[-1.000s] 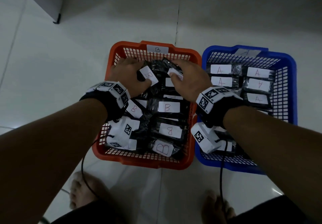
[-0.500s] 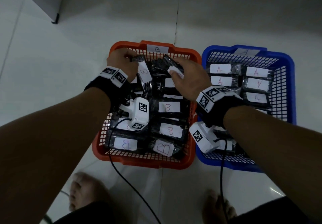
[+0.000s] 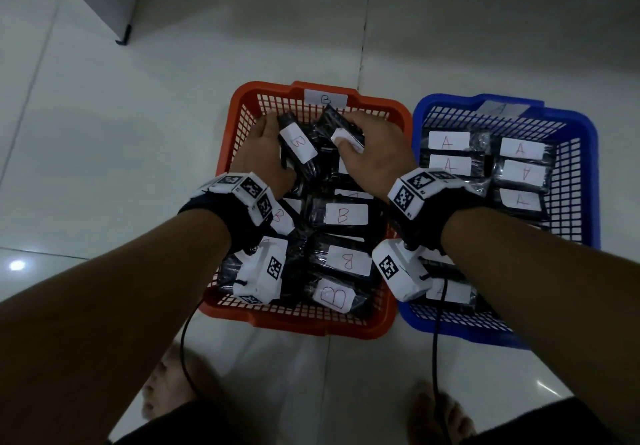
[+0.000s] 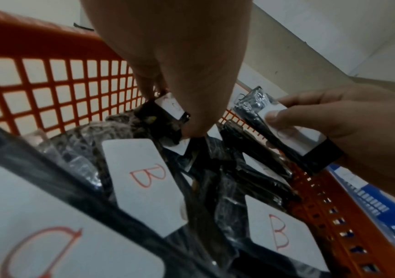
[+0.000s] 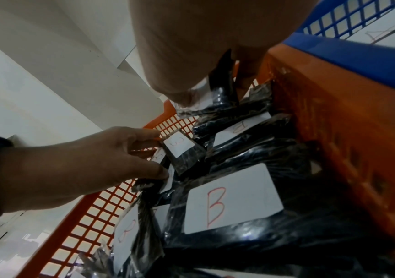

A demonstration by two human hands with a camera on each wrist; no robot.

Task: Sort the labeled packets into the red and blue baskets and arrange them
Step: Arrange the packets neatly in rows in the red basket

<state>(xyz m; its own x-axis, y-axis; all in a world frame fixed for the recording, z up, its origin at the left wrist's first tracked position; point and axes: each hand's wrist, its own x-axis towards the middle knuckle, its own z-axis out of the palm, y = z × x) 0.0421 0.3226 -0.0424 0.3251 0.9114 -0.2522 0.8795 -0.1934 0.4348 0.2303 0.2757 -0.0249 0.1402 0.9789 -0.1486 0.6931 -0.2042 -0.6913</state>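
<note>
Two black packets with white labels are held over the far end of the red basket (image 3: 242,126). The left hand (image 3: 265,157) grips a B-labelled packet (image 3: 298,145), its long axis running from far left to near right; the right hand (image 3: 374,153) pinches another packet (image 3: 341,129), thumb on its label, tilted with one end toward the far side. Below them the red basket holds more B packets (image 3: 343,214) lying mostly crosswise. Touching its right side, the blue basket (image 3: 588,153) holds A packets (image 3: 448,141) in two columns. Both baskets stand on the tiled floor (image 3: 121,167).

head overhead, wrists close, sharing red basket (image 3: 242,112)
</note>
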